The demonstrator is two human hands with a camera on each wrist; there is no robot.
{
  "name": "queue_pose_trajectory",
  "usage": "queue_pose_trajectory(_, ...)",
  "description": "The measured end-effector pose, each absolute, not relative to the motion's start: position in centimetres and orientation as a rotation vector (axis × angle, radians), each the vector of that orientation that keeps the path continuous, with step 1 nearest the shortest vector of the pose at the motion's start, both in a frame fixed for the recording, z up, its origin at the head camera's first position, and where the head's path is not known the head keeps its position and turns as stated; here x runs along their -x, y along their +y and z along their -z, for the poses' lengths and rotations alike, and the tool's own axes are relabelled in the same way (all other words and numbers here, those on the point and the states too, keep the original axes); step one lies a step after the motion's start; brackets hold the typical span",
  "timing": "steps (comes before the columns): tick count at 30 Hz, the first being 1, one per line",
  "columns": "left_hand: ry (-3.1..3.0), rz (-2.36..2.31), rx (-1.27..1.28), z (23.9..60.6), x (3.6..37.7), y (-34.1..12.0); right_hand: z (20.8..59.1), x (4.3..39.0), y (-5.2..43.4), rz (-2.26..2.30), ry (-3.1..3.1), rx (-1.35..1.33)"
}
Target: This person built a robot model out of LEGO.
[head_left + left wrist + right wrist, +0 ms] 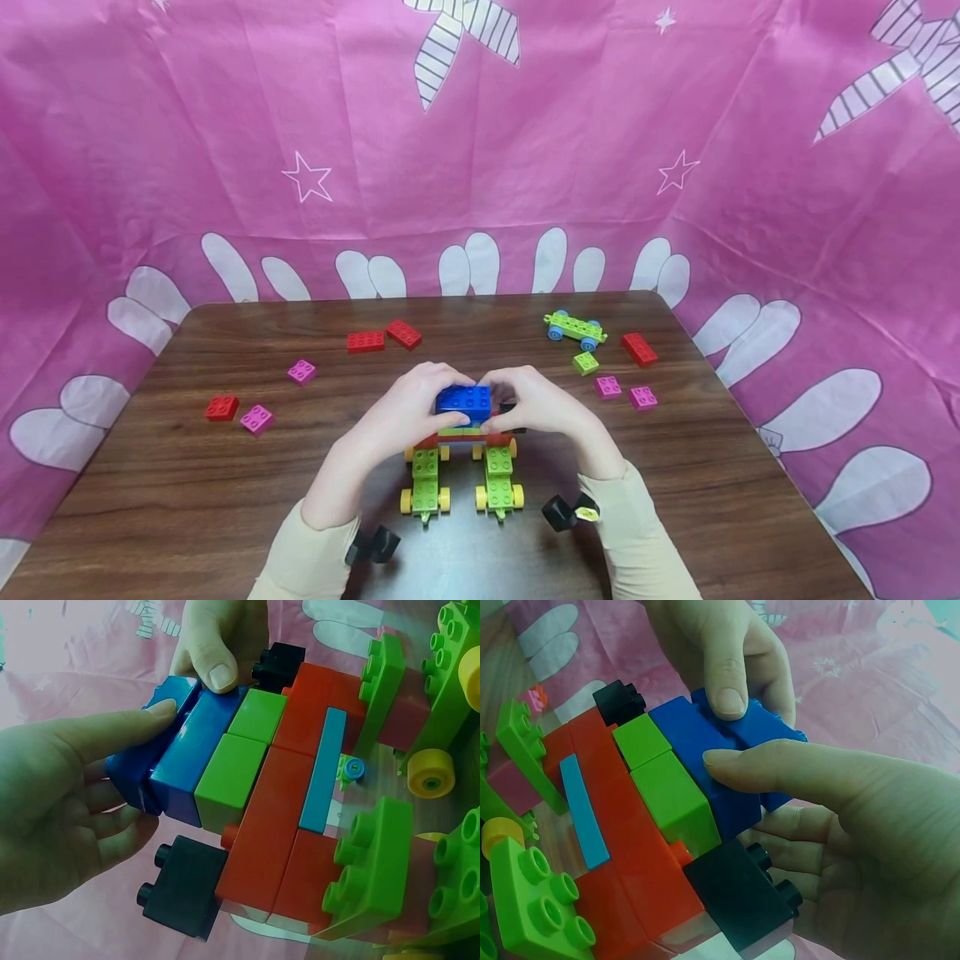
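A tall toy-brick build stands at the near middle of the table. Its top holds two long blue bricks: an upper blue brick (131, 776), slightly tilted with a gap below it, and a lower blue brick (697, 757) on light green bricks (232, 769). My left hand (408, 412) grips the upper one, thumb on its near side. From the other end my right hand (536, 404) holds the blue bricks, its thumb pressing the lower one. Under them are red bricks (266, 817), black bricks (739, 896) sticking out at the sides, and green wheeled bases (425, 483).
Red bricks (366, 342) and pink bricks (302, 372) lie scattered at left. Toward the back right are a green car base (574, 326) with blue wheels, a small green brick (586, 363), another red brick (639, 349) and pink bricks (642, 397). Pink cloth (480, 183) hangs behind the table.
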State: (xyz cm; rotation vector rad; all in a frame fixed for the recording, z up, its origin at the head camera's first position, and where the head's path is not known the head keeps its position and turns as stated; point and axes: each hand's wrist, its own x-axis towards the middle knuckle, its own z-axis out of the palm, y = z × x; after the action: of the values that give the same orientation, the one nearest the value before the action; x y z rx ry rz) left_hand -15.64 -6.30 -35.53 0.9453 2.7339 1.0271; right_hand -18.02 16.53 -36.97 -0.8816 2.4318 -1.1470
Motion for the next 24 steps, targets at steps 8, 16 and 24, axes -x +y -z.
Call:
queue_pose_trajectory(8,2.740,-1.059,-0.864,35.53,15.52,-5.97,36.98,18.03,16.48,1.152,2.424,0.881)
queue_pose_trajectory(16,2.729,-1.113,-0.753,35.40,15.59,-5.62,36.85,17.98,16.42,1.136,2.443,0.883)
queue_pose_trajectory(24,2.712,-1.135,-0.704,35.25,15.58,-5.55,36.64,17.73,16.59,1.106,2.486,0.913)
